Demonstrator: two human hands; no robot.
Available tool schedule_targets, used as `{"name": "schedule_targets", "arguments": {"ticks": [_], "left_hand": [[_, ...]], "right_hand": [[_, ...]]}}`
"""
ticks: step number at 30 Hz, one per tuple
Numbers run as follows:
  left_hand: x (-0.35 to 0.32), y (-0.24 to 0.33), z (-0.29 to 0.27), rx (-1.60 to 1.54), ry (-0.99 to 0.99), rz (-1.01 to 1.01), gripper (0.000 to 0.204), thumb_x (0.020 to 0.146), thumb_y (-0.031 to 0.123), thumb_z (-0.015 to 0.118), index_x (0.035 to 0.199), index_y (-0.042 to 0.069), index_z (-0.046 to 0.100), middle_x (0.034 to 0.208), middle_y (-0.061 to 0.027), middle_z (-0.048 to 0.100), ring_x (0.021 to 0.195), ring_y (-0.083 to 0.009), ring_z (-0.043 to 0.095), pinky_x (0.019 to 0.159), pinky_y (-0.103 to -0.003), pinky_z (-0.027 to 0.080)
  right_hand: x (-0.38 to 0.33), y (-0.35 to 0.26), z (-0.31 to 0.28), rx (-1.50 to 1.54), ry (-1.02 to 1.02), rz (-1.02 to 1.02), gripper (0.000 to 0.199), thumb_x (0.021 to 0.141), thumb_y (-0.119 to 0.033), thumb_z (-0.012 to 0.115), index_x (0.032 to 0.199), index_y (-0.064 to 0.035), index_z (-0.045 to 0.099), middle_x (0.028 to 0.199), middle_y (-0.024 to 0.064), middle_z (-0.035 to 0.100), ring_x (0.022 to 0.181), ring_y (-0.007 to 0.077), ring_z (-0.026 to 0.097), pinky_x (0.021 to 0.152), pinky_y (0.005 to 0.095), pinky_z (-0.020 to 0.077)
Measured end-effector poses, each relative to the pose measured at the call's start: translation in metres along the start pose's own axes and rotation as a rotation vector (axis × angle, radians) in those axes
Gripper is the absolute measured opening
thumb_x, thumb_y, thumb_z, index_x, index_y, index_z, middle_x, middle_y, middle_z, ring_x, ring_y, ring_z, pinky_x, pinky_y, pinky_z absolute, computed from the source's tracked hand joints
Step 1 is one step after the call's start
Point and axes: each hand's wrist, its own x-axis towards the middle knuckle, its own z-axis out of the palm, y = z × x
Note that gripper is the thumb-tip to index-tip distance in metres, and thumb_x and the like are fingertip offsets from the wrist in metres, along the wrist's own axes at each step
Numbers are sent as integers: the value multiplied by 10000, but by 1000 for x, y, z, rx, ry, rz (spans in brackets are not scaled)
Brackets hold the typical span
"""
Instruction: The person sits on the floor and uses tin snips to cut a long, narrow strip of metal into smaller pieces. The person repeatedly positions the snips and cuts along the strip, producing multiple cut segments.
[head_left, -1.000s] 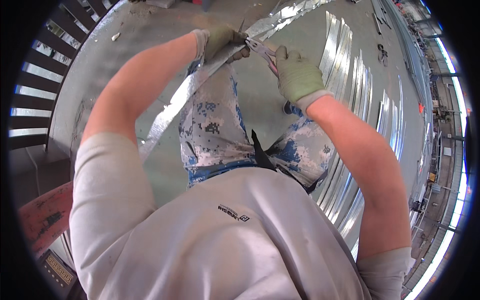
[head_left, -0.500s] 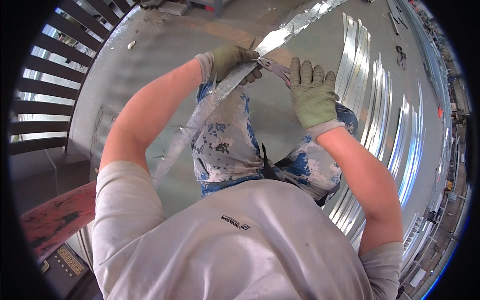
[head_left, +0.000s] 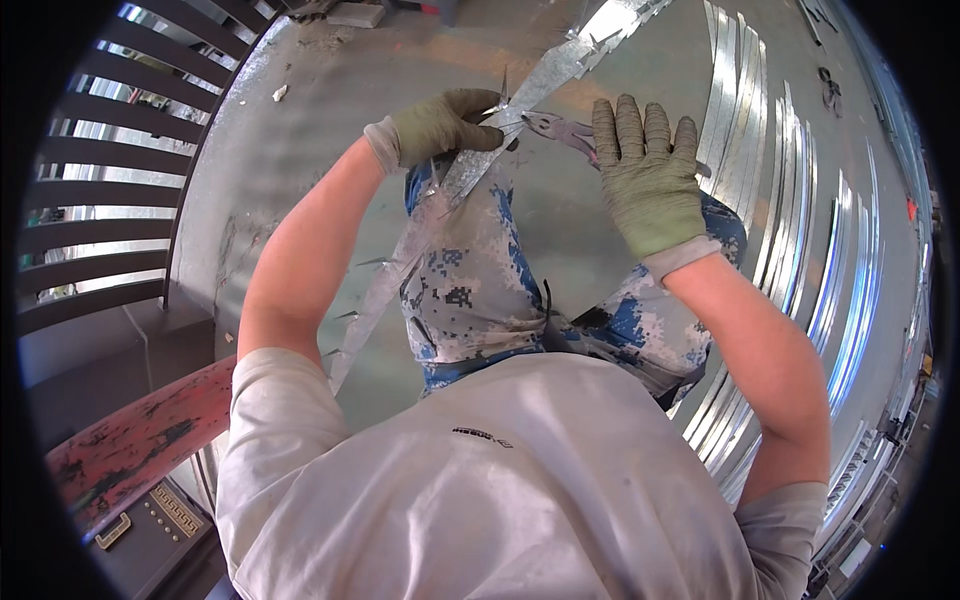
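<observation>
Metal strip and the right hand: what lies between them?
In the head view, pliers bridge that gap: their jaws reach the metal strip gripped by the left hand, and their handles pass under the right hand.

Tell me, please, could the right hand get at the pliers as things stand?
Probably yes: the right hand lies open directly over the pliers, whose nose points at the metal strip gripped by the left hand; nothing lies between.

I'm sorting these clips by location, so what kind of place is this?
Probably a metal workshop: the left hand grips a barbed metal strip, the right hand rests on pliers, and cut metal strips cover the concrete floor.
</observation>
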Motion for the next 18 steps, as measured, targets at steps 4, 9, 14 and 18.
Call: {"name": "schedule_targets", "arguments": {"ticks": [4,9,14,18], "left_hand": [[-17,19,5,182,-33,12,734,958,164,883,1611,-2,594,1340,-80,791,1174,-155,714,1058,-320,562],[-12,-3,4,78,18,17,689,922,118,897,1547,-34,650,1265,-77,808,1136,-150,720,1035,-315,569],[-12,-11,2,-63,14,-9,655,936,82,885,1537,-33,650,1254,-81,820,1123,-143,736,1023,-309,583],[-11,-16,3,-53,6,68,626,958,54,856,1540,-32,643,1263,-87,823,1129,-152,747,1025,-308,591]], "right_hand": [[1,6,1,25,13,-18,624,1118,-377,594,1655,-68,528,1596,166,603,1409,408,593,1190,683,430],[-29,4,33,166,-202,107,636,1088,-303,637,1659,-53,516,1614,187,608,1418,373,618,1187,619,461],[-49,1,42,1087,-763,335,676,962,-99,682,1621,-35,546,1358,195,716,1177,324,719,1017,430,564],[-41,-27,33,1636,-857,453,651,915,22,623,1563,-32,595,1145,89,704,1022,192,649,927,308,550]]}}
